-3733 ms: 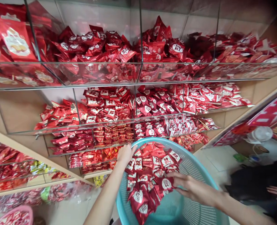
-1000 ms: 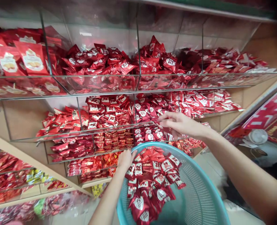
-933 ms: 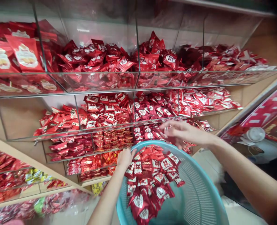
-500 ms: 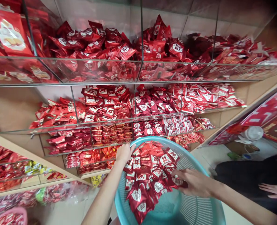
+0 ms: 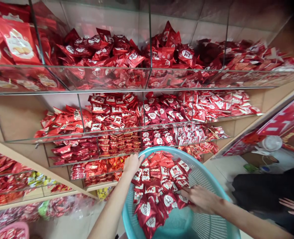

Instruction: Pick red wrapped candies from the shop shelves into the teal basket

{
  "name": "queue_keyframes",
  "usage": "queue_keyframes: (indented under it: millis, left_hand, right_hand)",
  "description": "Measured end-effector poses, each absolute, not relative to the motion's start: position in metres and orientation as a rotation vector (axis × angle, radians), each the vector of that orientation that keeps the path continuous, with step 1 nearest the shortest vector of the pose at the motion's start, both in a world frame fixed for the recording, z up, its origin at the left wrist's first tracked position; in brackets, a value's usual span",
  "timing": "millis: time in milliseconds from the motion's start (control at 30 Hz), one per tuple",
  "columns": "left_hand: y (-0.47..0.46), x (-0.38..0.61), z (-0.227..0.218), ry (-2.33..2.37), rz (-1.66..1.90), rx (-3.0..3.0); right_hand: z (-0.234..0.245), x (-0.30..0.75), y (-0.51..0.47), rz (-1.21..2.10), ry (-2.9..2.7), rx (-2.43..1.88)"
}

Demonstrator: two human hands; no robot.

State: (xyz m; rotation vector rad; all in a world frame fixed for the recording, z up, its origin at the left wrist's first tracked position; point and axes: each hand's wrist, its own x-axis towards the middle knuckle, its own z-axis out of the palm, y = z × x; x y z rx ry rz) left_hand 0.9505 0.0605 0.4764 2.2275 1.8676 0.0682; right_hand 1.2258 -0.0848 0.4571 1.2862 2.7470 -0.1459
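Note:
A teal plastic basket (image 5: 213,217) with perforated walls stands in front of me, partly filled with small red packets (image 5: 161,172). My left hand (image 5: 132,165) is closed around its far-left rim. Inside the basket, my right hand (image 5: 198,198) is at the right edge of the pile, its fingers curled over a dark red packet with a white round label (image 5: 183,198). Similar dark red packets (image 5: 145,209) lie on the near side of the pile. The basket's bare bottom shows below and to the right of them.
Glass-fronted shelves (image 5: 112,129) full of red packets rise ahead. A lower shelf unit (image 5: 62,189) slants in on the left, with a pink basket (image 5: 24,227) below it. At the right, another person's hand (image 5: 292,204) rests near dark clothing.
My right hand has moved slightly down and left, bringing the dark red packet lower against the pile. My left hand stays on the rim. The view has shifted slightly.

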Motion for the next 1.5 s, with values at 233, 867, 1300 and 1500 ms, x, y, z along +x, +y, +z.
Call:
queue_keyframes:
  millis: [233, 867, 1300, 1500]
  left_hand:
    - [0.06, 0.949, 0.473, 1.862, 0.104, 2.233]
    - [0.063, 0.946, 0.463, 1.865, 0.236, 2.243]
    - [0.061, 0.947, 0.468, 1.875, 0.198, 2.214]
    - [0.062, 0.945, 0.467, 1.842, 0.215, 2.251]
  right_hand:
    - [0.453, 1.225, -0.088, 0.047, 2.735, 1.284]
    - [0.651, 1.14, 0.067, 0.397, 2.895, 2.235]
    - [0.662, 1.1, 0.114, 0.294, 2.422, 2.35]
    - [0.673, 1.123, 0.092, 0.213, 2.698, 2.385]
